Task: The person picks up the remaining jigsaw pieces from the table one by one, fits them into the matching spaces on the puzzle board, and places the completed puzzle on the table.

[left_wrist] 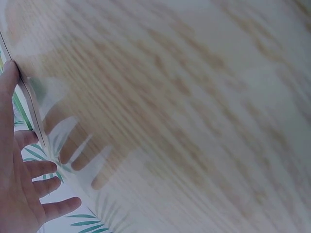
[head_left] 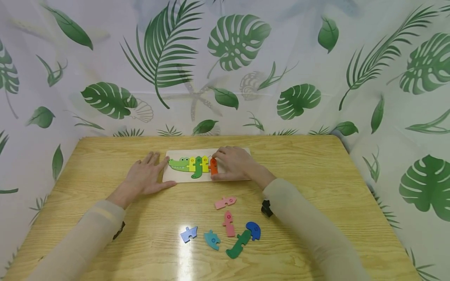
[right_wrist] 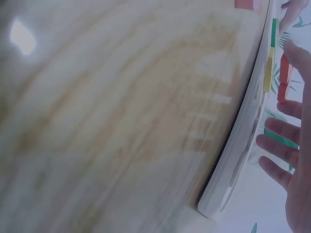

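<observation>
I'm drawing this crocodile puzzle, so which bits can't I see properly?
- Right side of the board: head view, partly covered by the right hand.
- Circle mark on the dark blue piece: head view, too small to read.
- Black object by the right sleeve: head view, partly hidden by that sleeve.
- Most of the board: left wrist view, cut off by the left edge.
- Table grain: right wrist view, blurred.
</observation>
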A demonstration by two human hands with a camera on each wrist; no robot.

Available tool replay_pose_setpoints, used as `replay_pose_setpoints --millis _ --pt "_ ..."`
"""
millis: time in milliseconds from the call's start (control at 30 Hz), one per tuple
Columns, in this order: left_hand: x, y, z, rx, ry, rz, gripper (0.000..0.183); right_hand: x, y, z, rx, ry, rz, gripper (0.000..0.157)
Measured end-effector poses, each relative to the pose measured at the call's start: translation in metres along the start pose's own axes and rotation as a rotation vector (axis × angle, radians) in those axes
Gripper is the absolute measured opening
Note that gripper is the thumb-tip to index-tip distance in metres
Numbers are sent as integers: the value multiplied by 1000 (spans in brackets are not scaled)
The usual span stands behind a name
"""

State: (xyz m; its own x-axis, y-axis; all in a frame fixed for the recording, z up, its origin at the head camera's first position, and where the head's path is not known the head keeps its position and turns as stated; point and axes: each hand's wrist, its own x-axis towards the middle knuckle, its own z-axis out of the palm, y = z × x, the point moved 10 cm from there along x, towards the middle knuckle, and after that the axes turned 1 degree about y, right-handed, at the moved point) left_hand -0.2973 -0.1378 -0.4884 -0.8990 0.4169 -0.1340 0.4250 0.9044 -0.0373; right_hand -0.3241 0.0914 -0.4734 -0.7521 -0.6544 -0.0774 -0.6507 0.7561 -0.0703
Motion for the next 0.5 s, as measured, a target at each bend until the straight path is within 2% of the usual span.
replay_pose_setpoints --millis 500 --pt "0 0 -1 2 3 6 99 6 7 3 20 -14 58 78"
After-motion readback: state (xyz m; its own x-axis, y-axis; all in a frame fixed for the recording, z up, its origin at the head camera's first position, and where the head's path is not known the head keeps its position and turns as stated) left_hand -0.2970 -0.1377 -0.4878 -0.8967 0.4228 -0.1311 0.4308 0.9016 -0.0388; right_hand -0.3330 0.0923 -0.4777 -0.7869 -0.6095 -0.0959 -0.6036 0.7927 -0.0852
